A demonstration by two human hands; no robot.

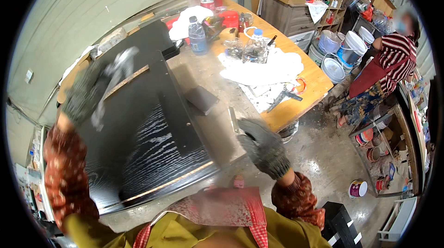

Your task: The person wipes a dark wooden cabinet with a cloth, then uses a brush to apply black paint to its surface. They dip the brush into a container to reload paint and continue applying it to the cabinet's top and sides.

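My left hand [83, 93], in a dark grey-green knit glove, is closed on a crumpled whitish cloth [121, 63]. Motion blurs both, above the left part of a black wood-grained panel [155, 132]. A narrow light-brown strip [127, 81] shows on the black surface beside the cloth. My right hand [261, 146], gloved alike, is past the panel's right edge. Its fingers close on a thin, flat, pale-edged piece [233, 119] whose kind I cannot make out. A small dark flat block [201, 99] lies on the grey tabletop between the panel and that hand.
On the wooden table [314, 74] are a bottle with blue liquid [198, 37], a clear jug [255, 47], white cloths [277, 65] and a dark scraper-like tool [283, 97]. Buckets [354, 47] and another person [386, 61] are at the right. A small pot [357, 189] sits on the floor.
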